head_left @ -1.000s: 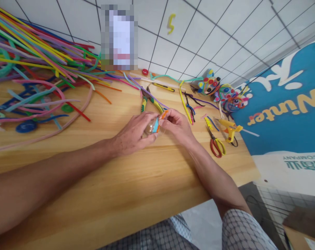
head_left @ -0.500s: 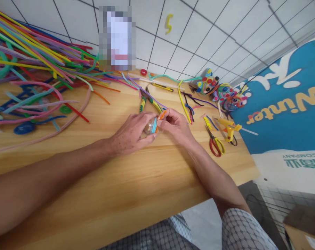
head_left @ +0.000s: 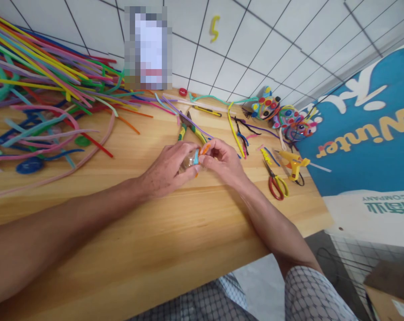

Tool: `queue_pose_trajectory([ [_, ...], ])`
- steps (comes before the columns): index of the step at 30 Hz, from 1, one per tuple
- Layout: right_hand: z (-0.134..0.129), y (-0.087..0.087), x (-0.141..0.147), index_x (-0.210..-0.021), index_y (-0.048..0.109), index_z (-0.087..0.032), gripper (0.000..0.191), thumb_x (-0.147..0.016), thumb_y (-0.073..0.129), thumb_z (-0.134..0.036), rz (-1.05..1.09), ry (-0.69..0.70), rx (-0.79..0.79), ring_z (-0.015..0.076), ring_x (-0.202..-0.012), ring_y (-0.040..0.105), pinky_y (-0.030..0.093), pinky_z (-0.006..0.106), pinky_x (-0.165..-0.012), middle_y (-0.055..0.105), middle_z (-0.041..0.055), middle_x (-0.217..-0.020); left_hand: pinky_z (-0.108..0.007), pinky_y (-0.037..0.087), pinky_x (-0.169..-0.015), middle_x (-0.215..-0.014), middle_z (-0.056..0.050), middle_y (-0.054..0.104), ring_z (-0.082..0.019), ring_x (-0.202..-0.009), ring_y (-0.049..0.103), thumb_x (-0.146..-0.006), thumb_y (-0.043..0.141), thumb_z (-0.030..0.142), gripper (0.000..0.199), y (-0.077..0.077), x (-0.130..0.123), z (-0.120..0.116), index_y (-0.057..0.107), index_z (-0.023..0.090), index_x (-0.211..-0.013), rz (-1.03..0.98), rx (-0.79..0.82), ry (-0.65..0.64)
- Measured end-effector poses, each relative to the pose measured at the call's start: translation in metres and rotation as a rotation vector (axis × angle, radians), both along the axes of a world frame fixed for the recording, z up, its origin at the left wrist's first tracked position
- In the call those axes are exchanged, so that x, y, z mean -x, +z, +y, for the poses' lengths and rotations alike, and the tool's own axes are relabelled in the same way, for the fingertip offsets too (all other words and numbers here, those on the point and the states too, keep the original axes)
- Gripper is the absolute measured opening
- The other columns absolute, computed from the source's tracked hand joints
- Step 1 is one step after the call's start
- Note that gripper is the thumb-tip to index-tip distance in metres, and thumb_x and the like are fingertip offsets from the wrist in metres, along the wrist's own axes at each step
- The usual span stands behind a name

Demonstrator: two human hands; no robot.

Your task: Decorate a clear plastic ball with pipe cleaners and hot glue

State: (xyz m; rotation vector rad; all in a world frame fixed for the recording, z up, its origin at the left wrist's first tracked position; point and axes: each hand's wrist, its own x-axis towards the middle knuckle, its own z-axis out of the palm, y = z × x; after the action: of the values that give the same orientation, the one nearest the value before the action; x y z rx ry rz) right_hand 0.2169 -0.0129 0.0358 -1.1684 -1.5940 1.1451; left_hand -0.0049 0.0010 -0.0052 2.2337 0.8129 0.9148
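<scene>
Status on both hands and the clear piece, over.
Left hand gripping clear rounded piece, blue band around it. Right hand pinching orange strip against it. Pliers lying close beyond the hands.

And here's the bench (head_left: pixel 148 249), pale wood, with bright stems (head_left: pixel 58 67) heaped across its left side! A blue disc (head_left: pixel 30 165) and a green disc (head_left: pixel 82 141) lie among them. Mid-bench, the pliers (head_left: pixel 187 122) sit open, the knife (head_left: pixel 207 111) just beyond! Over right, there are the scissors (head_left: pixel 272 176), the glue gun (head_left: pixel 294 165) beside them, and colourful balls (head_left: pixel 266 108) clustered near the wall!
</scene>
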Motion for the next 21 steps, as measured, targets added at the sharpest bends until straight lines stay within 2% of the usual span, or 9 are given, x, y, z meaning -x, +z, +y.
queue_pose_trajectory([
  [9, 0.0016, -0.0007, 0.0002, -0.087, 0.069, -0.026, 0.046, -0.082, 0.098, -0.061, 0.045, -0.064, 0.047, 0.0162, -0.079, 0.058, 0.049, 0.032, -0.076, 0.067, -0.0030, -0.084, -0.056, 0.056, -0.118, -0.143, -0.015, 0.078, -0.036, -0.134, 0.074, -0.105, 0.066, 0.037, 0.042, -0.0060, -0.0024, -0.0002, 0.065, 0.022, -0.145, -0.060, -0.037, 0.008],
  [21, 0.0019, -0.0026, -0.0003, -0.088, 0.069, -0.025, 0.050, -0.077, 0.103, -0.060, 0.115, -0.073, 0.116, 0.0153, -0.079, 0.058, 0.051, 0.031, -0.079, 0.067, -0.0037, -0.085, -0.059, 0.057, -0.120, -0.150, -0.017, 0.077, -0.036, -0.139, 0.074, -0.106, 0.066, 0.036, 0.046, -0.0076, -0.0004, 0.0006, 0.062, 0.023, -0.150, -0.057, -0.027, -0.012],
])
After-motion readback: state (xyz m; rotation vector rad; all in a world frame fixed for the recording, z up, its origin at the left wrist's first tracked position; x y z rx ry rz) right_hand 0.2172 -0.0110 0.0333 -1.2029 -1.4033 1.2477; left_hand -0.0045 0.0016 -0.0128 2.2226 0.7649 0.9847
